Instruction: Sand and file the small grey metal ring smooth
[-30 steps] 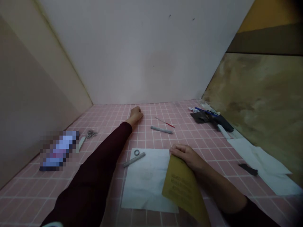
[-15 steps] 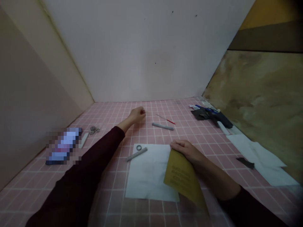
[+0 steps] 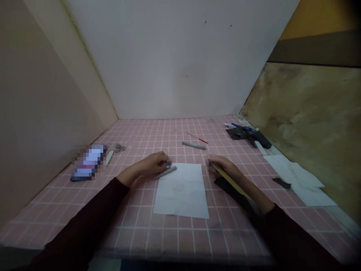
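My left hand (image 3: 158,164) is at the upper left corner of a white paper sheet (image 3: 183,192), its fingers closed on a small grey ring (image 3: 168,166). Just below those fingers, a grey rod (image 3: 166,173) lies slanted across the paper's corner. To the right of the paper, my right hand (image 3: 221,166) grips the top of a sandpaper sheet (image 3: 232,180), seen nearly edge-on, with a tan back and a dark face. Beyond both hands lie a second grey rod (image 3: 194,145) and a thin tool with a red handle (image 3: 202,140).
A phone (image 3: 89,162) with a blurred screen lies at the left, beside a white strip (image 3: 109,158) and several small grey rings (image 3: 119,148). Dark scraps (image 3: 239,133) are heaped at the back right. White sheets (image 3: 304,180) and a dark scrap (image 3: 281,183) lie along the right.
My left hand has come back from the far part of the table to the ring on the paper. The sandpaper in my right hand has moved off the paper to the right and turned edge-on.
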The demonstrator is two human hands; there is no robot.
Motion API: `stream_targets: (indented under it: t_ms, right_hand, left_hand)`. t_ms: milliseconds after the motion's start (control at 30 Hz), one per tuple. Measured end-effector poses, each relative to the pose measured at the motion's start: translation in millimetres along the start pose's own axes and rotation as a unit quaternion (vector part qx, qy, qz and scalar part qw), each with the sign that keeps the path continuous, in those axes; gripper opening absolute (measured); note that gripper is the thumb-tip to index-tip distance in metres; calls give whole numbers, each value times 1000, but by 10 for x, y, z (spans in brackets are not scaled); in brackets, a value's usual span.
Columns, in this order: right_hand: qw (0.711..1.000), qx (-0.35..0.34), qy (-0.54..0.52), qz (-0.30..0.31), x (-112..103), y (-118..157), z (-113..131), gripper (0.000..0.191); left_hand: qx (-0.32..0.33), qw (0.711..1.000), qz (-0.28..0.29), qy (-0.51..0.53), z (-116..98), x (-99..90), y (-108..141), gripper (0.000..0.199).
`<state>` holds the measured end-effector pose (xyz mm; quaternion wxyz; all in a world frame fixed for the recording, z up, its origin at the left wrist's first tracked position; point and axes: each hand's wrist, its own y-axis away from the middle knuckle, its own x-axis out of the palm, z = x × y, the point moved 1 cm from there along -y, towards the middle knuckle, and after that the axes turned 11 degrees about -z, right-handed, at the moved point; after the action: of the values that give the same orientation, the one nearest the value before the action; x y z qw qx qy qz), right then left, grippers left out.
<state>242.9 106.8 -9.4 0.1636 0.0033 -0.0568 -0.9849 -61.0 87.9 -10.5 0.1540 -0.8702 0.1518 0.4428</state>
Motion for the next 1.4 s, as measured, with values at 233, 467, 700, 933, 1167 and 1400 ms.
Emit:
stream_targets:
  t_ms: [233, 467, 700, 933, 1167, 1400]
  right_hand:
    - [998, 44, -46, -3, 66, 27, -12, 33]
    - [999, 30, -28, 35, 163, 40, -90, 37]
    - [999, -17, 21, 38, 241, 102, -23, 36]
    - [997, -22, 44, 65, 265, 167, 52, 22]
    - [987, -66, 76, 126, 336, 162, -21, 24]
    - [983, -78, 120, 118, 358, 134, -100, 24]
  left_hand:
    - [-27, 997, -71, 14, 51, 101, -28, 10]
    - [-26, 983, -149, 107, -269, 52, 56, 9]
    - [-87, 875, -157, 450, -686, 253, 124, 25]
    - [-162, 819, -164, 525, -737, 549, 95, 33]
    - [-182, 815, -144, 531, -722, 679, 123, 30]
    - [-176, 808, -132, 547, -703, 680, 166, 23]
